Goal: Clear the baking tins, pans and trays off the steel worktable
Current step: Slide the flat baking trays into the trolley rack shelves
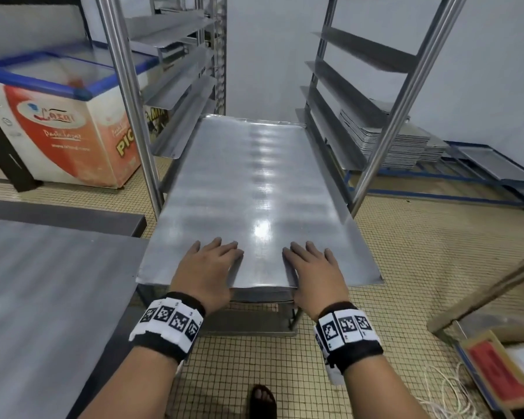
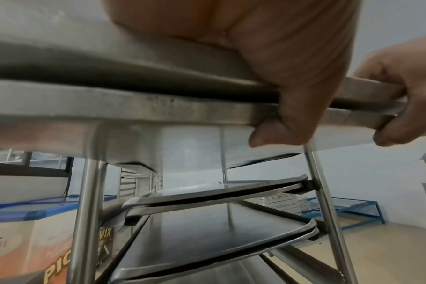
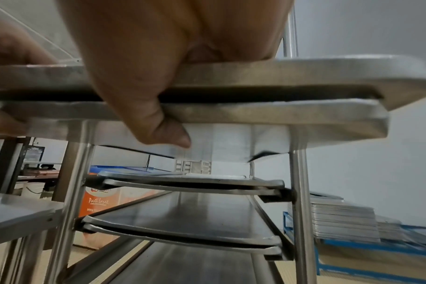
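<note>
I have both hands on the near short edge of a pair of flat baking trays [image 1: 254,189], one lying on top of the other, and they sit partway into the tray rack [image 1: 406,95], their long sides between the rack's angled side rails and their near end sticking out toward me over the tiled floor [image 1: 406,267]. My left hand [image 1: 208,267] lies with its fingers spread flat on the top tray, and the left wrist view shows its thumb [image 2: 275,132] hooked under the lower tray's rim, so it grips the stacked edges. My right hand [image 1: 312,267] does the same just beside it: fingers flat on top, thumb [image 3: 163,132] curled under the rim, pinching both trays together. From the wrist views I can see the two rims are slightly offset, with a dark gap between them. Lower in the rack, two more pairs of trays [image 3: 190,184] rest on the rails, each pair stacked the same way. The steel worktable [image 1: 43,297] is to my left, close to the rack's front left post. Beyond it stands a chest freezer [image 1: 58,116] with a blue-framed glass lid and red and orange lettering on its side. To the right of the rack, against the wall, a tall pile of trays [image 1: 406,143] sits on a low blue frame. At the lower right there is a cardboard box [image 1: 496,373] and some loose white cord on the floor.
</note>
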The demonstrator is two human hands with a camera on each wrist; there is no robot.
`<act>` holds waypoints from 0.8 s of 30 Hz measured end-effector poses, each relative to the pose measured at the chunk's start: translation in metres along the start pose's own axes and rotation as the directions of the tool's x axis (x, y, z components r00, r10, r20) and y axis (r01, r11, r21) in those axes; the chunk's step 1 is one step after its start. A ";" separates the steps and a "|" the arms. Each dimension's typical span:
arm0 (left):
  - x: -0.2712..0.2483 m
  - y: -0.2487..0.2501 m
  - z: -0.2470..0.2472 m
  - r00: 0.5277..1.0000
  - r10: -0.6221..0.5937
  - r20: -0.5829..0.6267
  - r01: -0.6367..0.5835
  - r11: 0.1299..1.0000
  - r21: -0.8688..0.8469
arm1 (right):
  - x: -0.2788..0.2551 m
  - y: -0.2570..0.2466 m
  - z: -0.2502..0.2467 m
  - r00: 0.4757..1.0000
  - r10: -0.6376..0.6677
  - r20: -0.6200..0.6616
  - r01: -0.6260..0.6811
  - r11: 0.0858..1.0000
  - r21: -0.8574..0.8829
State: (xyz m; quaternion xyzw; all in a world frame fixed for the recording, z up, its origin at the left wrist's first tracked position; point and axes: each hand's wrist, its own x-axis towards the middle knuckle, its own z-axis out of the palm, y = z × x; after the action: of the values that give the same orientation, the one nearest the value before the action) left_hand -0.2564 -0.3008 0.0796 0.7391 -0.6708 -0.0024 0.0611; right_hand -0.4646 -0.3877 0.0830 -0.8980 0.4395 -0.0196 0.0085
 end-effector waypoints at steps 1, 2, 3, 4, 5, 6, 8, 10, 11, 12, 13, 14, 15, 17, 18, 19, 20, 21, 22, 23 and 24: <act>0.004 -0.001 0.002 1.000 -0.004 -0.015 0.004 1.000 0.001 | 0.004 0.000 0.003 1.000 -0.001 -0.025 0.001 1.000 -0.008; 0.008 -0.003 0.004 1.000 -0.010 -0.021 0.010 1.000 0.003 | 0.008 0.001 0.006 0.999 -0.001 -0.040 0.001 1.000 -0.006; 0.012 -0.004 0.004 1.000 -0.016 -0.020 0.016 1.000 0.009 | 0.013 0.000 0.007 0.999 -0.001 -0.043 0.001 1.000 -0.001; 0.017 -0.007 0.004 1.000 -0.023 -0.014 0.023 1.000 0.014 | 0.018 0.000 0.008 0.999 0.000 -0.037 0.000 1.000 0.002; 0.022 -0.009 0.004 0.999 -0.031 -0.008 0.031 0.999 0.014 | 0.025 0.001 0.008 1.000 0.001 -0.030 -0.001 1.000 0.003; 0.027 -0.012 0.003 0.999 -0.039 0.000 0.039 0.999 0.010 | 0.031 0.001 0.008 1.000 0.001 -0.028 -0.001 1.000 0.003; 0.039 -0.016 0.000 0.999 -0.050 0.016 0.050 0.999 -0.001 | 0.044 0.003 0.007 0.999 -0.003 -0.040 0.003 1.000 -0.002; 0.053 -0.019 -0.002 0.997 -0.062 0.033 0.063 0.998 -0.006 | 0.058 0.007 0.008 0.999 -0.010 -0.052 0.009 1.000 -0.006; 0.061 -0.021 -0.003 0.996 -0.070 0.047 0.070 0.997 -0.014 | 0.066 0.009 0.008 0.998 -0.012 -0.056 0.011 1.000 -0.007; 0.068 -0.023 -0.004 0.995 -0.077 0.060 0.078 0.997 -0.024 | 0.074 0.011 0.009 0.998 -0.012 -0.058 0.011 1.000 -0.008; 0.076 -0.025 -0.005 0.994 -0.086 0.068 0.088 0.995 -0.035 | 0.082 0.013 0.010 0.998 -0.013 -0.059 0.012 1.000 -0.013; 0.083 -0.027 -0.006 0.993 -0.093 0.072 0.097 0.994 -0.042 | 0.091 0.016 0.010 0.998 -0.014 -0.063 0.013 1.000 -0.019; 0.091 -0.029 -0.008 0.993 -0.099 0.070 0.102 0.994 -0.045 | 0.100 0.018 0.011 0.998 -0.016 -0.067 0.015 1.000 -0.023; 0.107 -0.033 -0.010 0.993 -0.101 0.060 0.104 0.994 -0.046 | 0.118 0.024 0.012 0.997 -0.022 -0.080 0.020 1.000 -0.022; 0.115 -0.035 -0.012 0.993 -0.101 0.056 0.104 0.994 -0.046 | 0.126 0.026 0.012 0.996 -0.026 -0.085 0.024 0.999 -0.023; 0.123 -0.037 -0.012 0.993 -0.103 0.054 0.105 0.993 -0.045 | 0.135 0.029 0.012 0.996 -0.031 -0.089 0.028 0.999 -0.028; 0.131 -0.039 -0.013 0.993 -0.104 0.053 0.106 0.993 -0.043 | 0.144 0.031 0.012 0.995 -0.035 -0.092 0.032 0.999 -0.034; 0.140 -0.042 -0.013 0.993 -0.107 0.055 0.110 0.993 -0.040 | 0.152 0.034 0.011 0.994 -0.040 -0.098 0.036 0.998 -0.042; 0.149 -0.044 -0.013 0.992 -0.110 0.054 0.112 0.993 -0.035 | 0.160 0.036 0.011 0.994 -0.043 -0.105 0.039 0.998 -0.047; 0.158 -0.046 -0.013 0.992 -0.113 0.053 0.115 0.993 -0.032 | 0.169 0.038 0.011 0.993 -0.045 -0.107 0.041 0.998 -0.045; 0.167 -0.048 -0.012 0.992 -0.114 0.050 0.116 0.993 -0.029 | 0.177 0.041 0.011 0.993 -0.047 -0.106 0.043 0.998 -0.041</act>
State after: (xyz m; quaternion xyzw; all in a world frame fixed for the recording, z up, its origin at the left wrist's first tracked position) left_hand -0.1909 -0.4607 0.1002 0.7752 -0.6283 -0.0342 0.0565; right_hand -0.3877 -0.5525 0.0757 -0.9054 0.4192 -0.0592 -0.0326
